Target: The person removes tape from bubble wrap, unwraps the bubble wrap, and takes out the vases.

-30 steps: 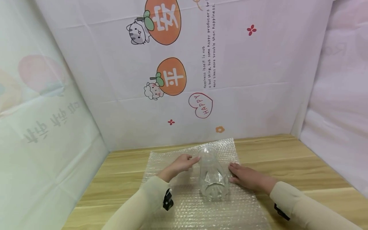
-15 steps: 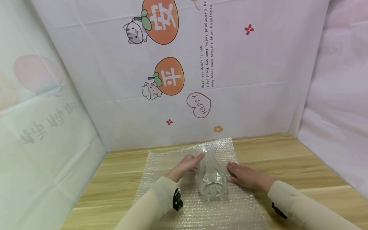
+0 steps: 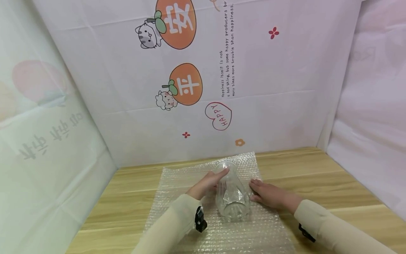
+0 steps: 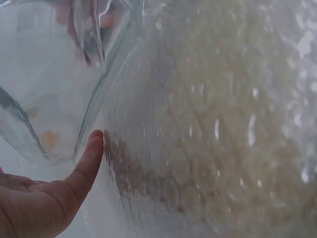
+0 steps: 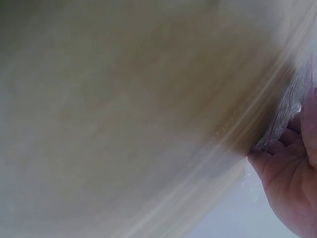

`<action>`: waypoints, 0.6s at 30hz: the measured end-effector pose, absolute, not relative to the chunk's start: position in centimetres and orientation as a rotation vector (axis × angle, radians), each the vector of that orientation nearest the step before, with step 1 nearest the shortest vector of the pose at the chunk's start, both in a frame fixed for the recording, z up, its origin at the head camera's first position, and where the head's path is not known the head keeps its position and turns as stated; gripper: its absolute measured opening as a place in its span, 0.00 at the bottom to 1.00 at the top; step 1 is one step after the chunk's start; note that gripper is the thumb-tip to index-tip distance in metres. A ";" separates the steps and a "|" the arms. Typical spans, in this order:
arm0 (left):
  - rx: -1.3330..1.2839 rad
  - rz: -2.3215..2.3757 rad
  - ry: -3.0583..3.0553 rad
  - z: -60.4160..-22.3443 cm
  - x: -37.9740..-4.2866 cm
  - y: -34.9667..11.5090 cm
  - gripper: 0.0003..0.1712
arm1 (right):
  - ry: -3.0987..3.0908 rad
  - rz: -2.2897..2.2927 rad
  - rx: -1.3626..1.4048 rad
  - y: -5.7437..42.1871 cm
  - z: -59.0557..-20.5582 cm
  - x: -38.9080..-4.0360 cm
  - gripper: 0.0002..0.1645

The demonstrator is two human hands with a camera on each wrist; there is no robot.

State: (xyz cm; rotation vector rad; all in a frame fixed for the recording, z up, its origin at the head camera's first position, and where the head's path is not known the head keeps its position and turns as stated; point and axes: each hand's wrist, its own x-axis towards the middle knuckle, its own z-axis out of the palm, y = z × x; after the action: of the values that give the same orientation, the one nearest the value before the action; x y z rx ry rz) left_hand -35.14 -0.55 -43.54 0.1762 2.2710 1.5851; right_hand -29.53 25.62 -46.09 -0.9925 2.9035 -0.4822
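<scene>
A clear faceted glass vase [image 3: 234, 199] lies on its side on a sheet of bubble wrap [image 3: 219, 234], its wide end nearer me and its flared mouth at the back. My left hand [image 3: 207, 182] holds the vase's neck from the left, thumb across the top and the other fingers mostly hidden. In the left wrist view the thumb [image 4: 86, 166] is beside the glass. To the right of the vase, my right hand [image 3: 269, 194] rests on the right edge of the wrap, fingers extended; the right wrist view shows wrap against its fingers [image 5: 292, 134].
The wrap covers the middle of a wood-grain table [image 3: 317, 176]. A white printed cloth [image 3: 269, 113] rises behind the table's back edge, with more cloth hanging on the left [image 3: 57, 169] and right [image 3: 371, 141].
My left hand has moved right from beside the neck, and its thumb now lies over the vase's neck. The vase and my right hand have stayed in place on the wrap.
</scene>
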 end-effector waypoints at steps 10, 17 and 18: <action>0.167 1.623 2.184 -43.5 -35.0 -0.1 0.52 | 2.905 -0.496 -1.004 25.6 -46.3 -29.5 0.40; 0.207 1.605 2.167 -43.5 -35.1 0.1 0.43 | 2.905 -0.504 -0.985 25.7 -46.1 -29.5 0.40; 0.216 1.604 2.157 -43.6 -35.2 0.1 0.40 | 2.905 -0.502 -0.985 25.6 -46.0 -29.5 0.40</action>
State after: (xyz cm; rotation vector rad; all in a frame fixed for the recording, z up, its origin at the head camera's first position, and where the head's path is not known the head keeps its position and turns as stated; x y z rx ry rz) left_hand -35.19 0.11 -43.60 0.2164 2.1567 1.6035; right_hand -29.50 25.62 -46.03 -0.9846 2.9047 -0.5019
